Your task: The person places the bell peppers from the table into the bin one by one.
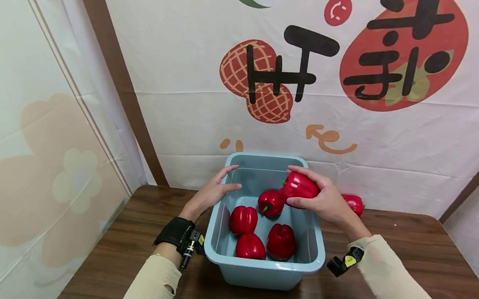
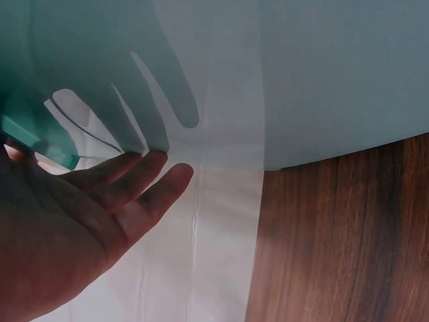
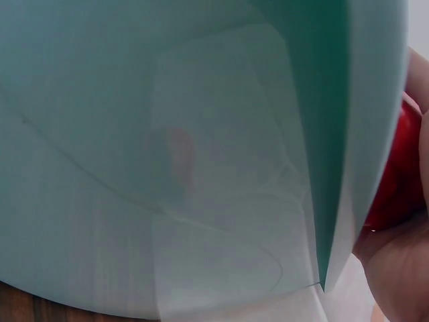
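Note:
A light blue plastic bin [image 1: 262, 273] stands on a dark wooden table [image 1: 390, 289]. Several red bell peppers lie inside it, among them one [image 1: 243, 219] at the left and one [image 1: 281, 240] near the front. My right hand [image 1: 319, 195] grips another red pepper [image 1: 298, 186] over the bin's far right corner; a sliver of that pepper [image 3: 402, 181] shows past the bin wall [image 3: 201, 168] in the right wrist view. My left hand [image 1: 214, 190] rests with straight fingers on the bin's left rim; the left hand [image 2: 87, 215] lies against the bin's outer wall [image 2: 301, 74].
One more red pepper [image 1: 354, 203] lies on the table behind my right hand, beside the bin. A printed white cloth backdrop [image 1: 298, 78] hangs close behind the table, and cloth panels close in the left and right sides.

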Demonstrator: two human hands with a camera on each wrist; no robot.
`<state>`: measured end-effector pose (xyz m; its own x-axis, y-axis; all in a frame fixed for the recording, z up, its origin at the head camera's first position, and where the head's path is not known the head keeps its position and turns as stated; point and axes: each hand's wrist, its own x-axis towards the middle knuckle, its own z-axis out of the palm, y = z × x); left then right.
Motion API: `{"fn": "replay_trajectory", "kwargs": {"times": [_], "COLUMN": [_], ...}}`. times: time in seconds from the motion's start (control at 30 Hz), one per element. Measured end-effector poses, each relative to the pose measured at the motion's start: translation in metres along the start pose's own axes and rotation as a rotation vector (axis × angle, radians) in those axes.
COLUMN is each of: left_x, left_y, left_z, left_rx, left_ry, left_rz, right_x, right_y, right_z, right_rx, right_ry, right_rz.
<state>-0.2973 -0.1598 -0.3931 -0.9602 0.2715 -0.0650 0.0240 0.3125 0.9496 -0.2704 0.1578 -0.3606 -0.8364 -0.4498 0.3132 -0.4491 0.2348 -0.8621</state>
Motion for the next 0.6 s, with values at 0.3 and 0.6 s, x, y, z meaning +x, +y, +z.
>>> {"fn": "replay_trajectory", "kwargs": {"times": [0.3, 0.6], "left_x": [0.0011, 0.0017], "left_y": [-0.0007, -0.0016], "left_z": [0.0003, -0.001], "left_rx": [-0.002, -0.011], "left_ry": [0.0, -0.006], "left_rz": [-0.007, -0.006], "right_x": [0.0025, 0.0028], "right_y": [0.0017, -0.0005], "right_z": [-0.0003, 0.0012], "right_rx": [-0.006, -0.023], "right_ry": [-0.043, -0.088], "right_rz": [0.021, 0.045]}}
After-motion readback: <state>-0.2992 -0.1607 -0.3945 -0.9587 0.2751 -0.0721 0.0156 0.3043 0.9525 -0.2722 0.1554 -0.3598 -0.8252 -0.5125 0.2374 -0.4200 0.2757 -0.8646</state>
